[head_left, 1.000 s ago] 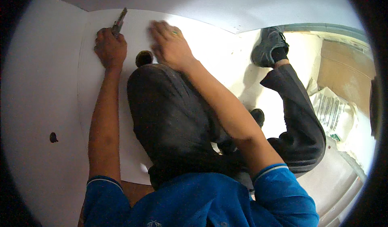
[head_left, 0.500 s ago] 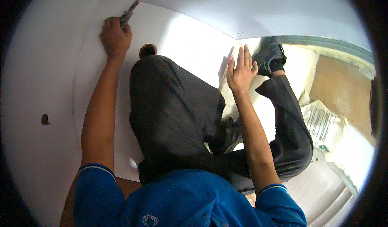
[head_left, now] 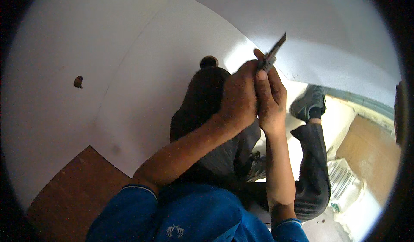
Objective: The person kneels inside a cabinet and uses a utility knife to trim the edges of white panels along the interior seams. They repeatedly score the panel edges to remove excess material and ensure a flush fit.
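Observation:
My left hand [head_left: 241, 95] is closed around the handle of a snap-off utility knife [head_left: 271, 57]. Its blade is out and points up to the right. Pressed against the left hand, my right hand [head_left: 272, 97] is closed too, its thumb and fingers at the knife's handle. The hands overlap, so part of the grip and of the handle is hidden. Both are above my bent knee [head_left: 209, 89], in front of a white panel [head_left: 151, 65] with a round dark hole [head_left: 209, 61].
A smaller dark hole [head_left: 78, 82] is in the pale surface at left. A brown board [head_left: 82, 186] shows lower left. Another pale panel [head_left: 327, 35] slants across the upper right. My shoe [head_left: 308, 104] rests near its edge. A printed white sack [head_left: 345, 181] and cardboard [head_left: 366, 149] lie at right.
My left hand has carried the knife from the upper left over to my right hand. The right hand, spread before, has closed at the knife. The view has shifted, showing the brown board.

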